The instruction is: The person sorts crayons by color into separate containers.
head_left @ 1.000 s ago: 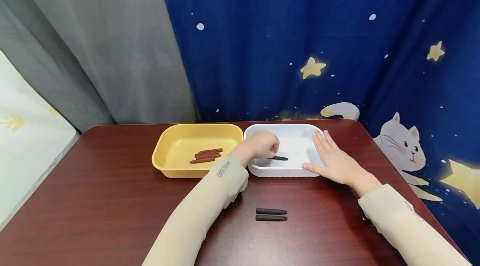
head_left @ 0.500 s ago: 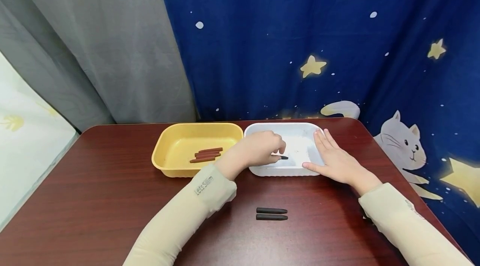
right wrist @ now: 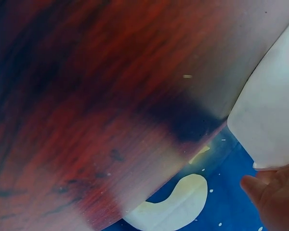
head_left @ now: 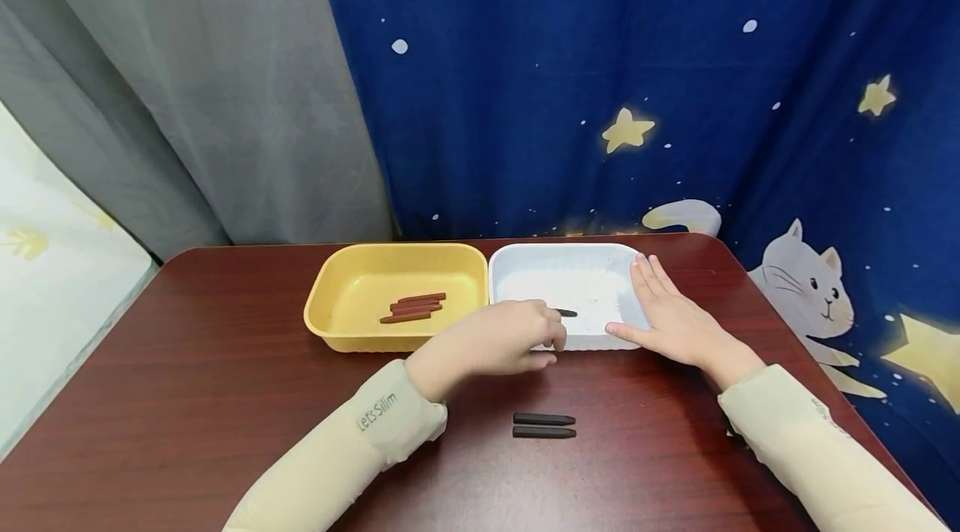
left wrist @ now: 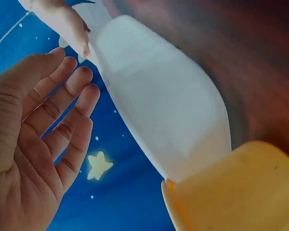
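Observation:
My left hand (head_left: 510, 338) hovers over the near left edge of the white tray (head_left: 570, 282). Its fingers are loosely bent with nothing between them, and the left wrist view shows the same bare palm and fingers (left wrist: 70, 110). Behind the fingertips a black crayon (head_left: 567, 313) lies on the tray floor, partly hidden by the hand. My right hand (head_left: 678, 328) rests with spread, straight fingers on the tray's right rim. On the table nearer to me, two black crayons (head_left: 544, 433) lie side by side, points to the right.
Left of the white tray, touching or nearly touching it, stands a yellow tray (head_left: 360, 286) with several reddish-brown crayons (head_left: 412, 308) inside. Both stand near the far edge of the dark wooden table (head_left: 225, 382). A blue curtain (head_left: 510, 82) hangs just behind.
My left hand reached over the black crayon in the white tray, then drew back toward me without it. The crayon stays in the tray; my right hand has kept its place.

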Available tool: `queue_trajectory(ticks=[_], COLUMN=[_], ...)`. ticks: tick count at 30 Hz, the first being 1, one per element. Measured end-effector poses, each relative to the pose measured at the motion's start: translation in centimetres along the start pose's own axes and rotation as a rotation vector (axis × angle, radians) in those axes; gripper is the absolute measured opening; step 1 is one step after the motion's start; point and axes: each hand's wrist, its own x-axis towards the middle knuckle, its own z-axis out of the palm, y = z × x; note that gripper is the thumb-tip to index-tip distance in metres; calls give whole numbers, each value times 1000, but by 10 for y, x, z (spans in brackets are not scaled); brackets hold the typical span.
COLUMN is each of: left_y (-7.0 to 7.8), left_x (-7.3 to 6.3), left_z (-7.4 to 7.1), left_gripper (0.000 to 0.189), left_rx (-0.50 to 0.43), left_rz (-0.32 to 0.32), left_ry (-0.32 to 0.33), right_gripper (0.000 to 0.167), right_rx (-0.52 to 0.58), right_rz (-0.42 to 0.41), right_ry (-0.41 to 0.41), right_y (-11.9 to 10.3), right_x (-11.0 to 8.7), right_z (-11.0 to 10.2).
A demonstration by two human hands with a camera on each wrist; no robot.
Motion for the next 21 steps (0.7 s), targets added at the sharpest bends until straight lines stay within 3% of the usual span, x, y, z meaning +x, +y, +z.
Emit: queue_trajectory(ticks=[4,12,21], left_y=[10,17,16], left_x=[-5,-7,-8], left_z=[6,31,46], left_gripper=[6,5,8], left_rx=[1,-60,-104], left_rz=[37,80,29], left_ry=[-16,-136,-211], right_gripper=[114,114,114], right_rx=[2,28,31], right_rz=[5,-3,-5], right_ry=[-8,-9,-7], right_y=[0,1,1], right_x=[1,0,0], right_z=[0,0,0])
